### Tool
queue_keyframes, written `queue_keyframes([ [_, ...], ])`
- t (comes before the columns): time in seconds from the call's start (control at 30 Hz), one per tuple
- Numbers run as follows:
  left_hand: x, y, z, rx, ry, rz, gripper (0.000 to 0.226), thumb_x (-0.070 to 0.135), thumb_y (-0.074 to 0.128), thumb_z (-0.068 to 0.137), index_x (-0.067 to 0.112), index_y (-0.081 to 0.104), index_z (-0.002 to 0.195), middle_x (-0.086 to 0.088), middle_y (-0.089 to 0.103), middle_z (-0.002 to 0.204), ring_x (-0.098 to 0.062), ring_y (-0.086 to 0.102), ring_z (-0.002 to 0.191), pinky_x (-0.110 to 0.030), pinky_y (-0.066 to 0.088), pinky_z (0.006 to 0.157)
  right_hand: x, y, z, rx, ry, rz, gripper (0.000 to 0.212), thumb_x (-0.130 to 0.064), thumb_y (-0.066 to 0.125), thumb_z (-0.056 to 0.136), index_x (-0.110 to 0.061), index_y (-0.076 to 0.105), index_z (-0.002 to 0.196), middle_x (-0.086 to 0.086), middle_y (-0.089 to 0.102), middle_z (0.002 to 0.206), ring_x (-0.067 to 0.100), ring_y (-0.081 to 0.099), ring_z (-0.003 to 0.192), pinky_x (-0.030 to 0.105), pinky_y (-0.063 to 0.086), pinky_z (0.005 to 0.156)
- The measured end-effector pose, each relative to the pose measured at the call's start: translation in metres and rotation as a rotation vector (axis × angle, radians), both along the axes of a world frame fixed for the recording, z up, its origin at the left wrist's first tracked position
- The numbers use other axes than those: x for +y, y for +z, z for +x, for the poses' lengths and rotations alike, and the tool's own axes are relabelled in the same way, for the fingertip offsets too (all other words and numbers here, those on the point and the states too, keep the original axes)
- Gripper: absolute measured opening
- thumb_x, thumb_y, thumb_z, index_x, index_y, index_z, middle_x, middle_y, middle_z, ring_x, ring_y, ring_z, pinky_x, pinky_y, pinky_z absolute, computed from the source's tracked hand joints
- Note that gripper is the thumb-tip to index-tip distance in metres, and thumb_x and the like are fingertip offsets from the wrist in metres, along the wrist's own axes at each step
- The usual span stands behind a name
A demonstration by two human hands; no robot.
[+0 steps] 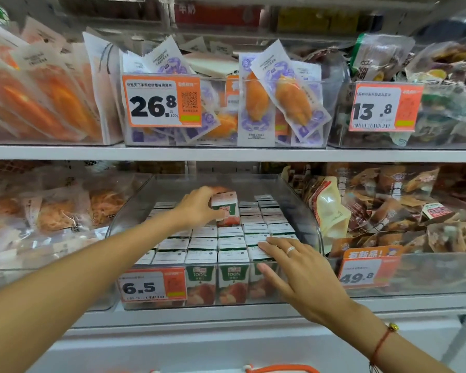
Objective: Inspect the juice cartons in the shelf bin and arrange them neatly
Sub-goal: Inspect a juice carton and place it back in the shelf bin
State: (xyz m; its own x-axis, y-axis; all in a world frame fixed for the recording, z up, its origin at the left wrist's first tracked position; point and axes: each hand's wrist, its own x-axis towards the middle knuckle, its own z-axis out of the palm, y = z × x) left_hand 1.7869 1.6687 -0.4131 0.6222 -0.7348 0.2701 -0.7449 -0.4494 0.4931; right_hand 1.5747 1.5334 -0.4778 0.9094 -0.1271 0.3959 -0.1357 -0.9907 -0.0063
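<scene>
A clear plastic shelf bin (304,208) on the lower shelf holds several rows of small juice cartons (215,246) with white tops and green-and-red fronts. My left hand (199,208) reaches into the middle of the bin and grips one juice carton (228,211), which stands raised above the packed rows. At the bin's front right, my right hand (293,267) lies with straight fingers on the carton tops, its thumb down over the bin's front wall.
An orange price tag reading 6.5 (152,286) hangs on the bin's front. Bins of bagged snacks (388,211) flank it left and right. The upper shelf (226,153) carries bins of orange and purple packets. An orange basket handle (280,368) shows at the bottom edge.
</scene>
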Motion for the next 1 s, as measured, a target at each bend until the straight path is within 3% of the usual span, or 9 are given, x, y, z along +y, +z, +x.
queue_keyframes([
  [0.13, -0.008, 0.010, 0.003, -0.020, -0.078, 0.194, 0.055, 0.028, 0.065, 0.092, 0.018, 0.046, 0.143, -0.003, 0.057, 0.137, -0.022, 0.057, 0.116, -0.031, 0.046, 0.096, 0.000, 0.000, 0.000, 0.016, 0.003, -0.002, 0.069, -0.062, 0.009, 0.096, -0.028, 0.051, 0.139, -0.006, 0.054, 0.140, 0.014, 0.048, 0.129, 0.029, 0.039, 0.103],
  [0.3, -0.020, -0.001, 0.007, -0.046, -0.126, 0.423, 0.056, 0.033, 0.053, 0.099, 0.014, 0.036, 0.149, -0.005, 0.037, 0.154, -0.023, 0.037, 0.140, -0.033, 0.031, 0.114, -0.001, 0.000, 0.001, 0.031, 0.011, -0.015, 0.072, -0.063, 0.003, 0.094, -0.030, 0.042, 0.144, -0.008, 0.046, 0.147, 0.012, 0.040, 0.135, 0.028, 0.033, 0.108],
  [0.47, -0.018, -0.013, 0.014, -0.011, -0.178, 0.346, 0.039, 0.024, 0.045, 0.103, 0.020, 0.049, 0.142, 0.000, 0.046, 0.149, -0.019, 0.042, 0.136, -0.031, 0.033, 0.113, -0.002, 0.000, 0.001, 0.022, 0.013, -0.012, 0.071, -0.062, 0.005, 0.095, -0.028, 0.045, 0.142, -0.006, 0.049, 0.145, 0.013, 0.042, 0.134, 0.029, 0.035, 0.107],
  [0.7, -0.016, -0.025, 0.022, 0.028, -0.188, 0.242, 0.036, 0.015, 0.046, 0.102, 0.021, 0.057, 0.136, 0.001, 0.048, 0.147, -0.017, 0.042, 0.137, -0.025, 0.031, 0.111, -0.001, -0.001, 0.001, 0.013, 0.003, -0.004, 0.069, -0.061, 0.008, 0.096, -0.027, 0.048, 0.141, -0.006, 0.052, 0.143, 0.013, 0.045, 0.132, 0.029, 0.037, 0.105],
  [0.83, -0.015, -0.024, 0.035, 0.022, -0.091, 0.167, 0.036, 0.025, 0.056, 0.098, 0.021, 0.056, 0.134, -0.003, 0.050, 0.145, -0.020, 0.045, 0.134, -0.035, 0.034, 0.113, 0.000, -0.002, 0.001, 0.013, -0.005, -0.010, 0.068, -0.061, 0.008, 0.096, -0.028, 0.048, 0.141, -0.007, 0.051, 0.143, 0.013, 0.045, 0.132, 0.029, 0.037, 0.106],
  [1.0, -0.032, -0.014, 0.047, 0.066, -0.017, 0.338, 0.042, 0.034, 0.056, 0.097, 0.025, 0.051, 0.138, -0.002, 0.050, 0.144, -0.023, 0.048, 0.129, -0.035, 0.038, 0.110, 0.000, -0.001, 0.001, 0.014, -0.014, -0.013, 0.064, -0.059, 0.013, 0.097, -0.028, 0.049, 0.140, -0.008, 0.052, 0.143, 0.013, 0.047, 0.131, 0.029, 0.038, 0.105],
])
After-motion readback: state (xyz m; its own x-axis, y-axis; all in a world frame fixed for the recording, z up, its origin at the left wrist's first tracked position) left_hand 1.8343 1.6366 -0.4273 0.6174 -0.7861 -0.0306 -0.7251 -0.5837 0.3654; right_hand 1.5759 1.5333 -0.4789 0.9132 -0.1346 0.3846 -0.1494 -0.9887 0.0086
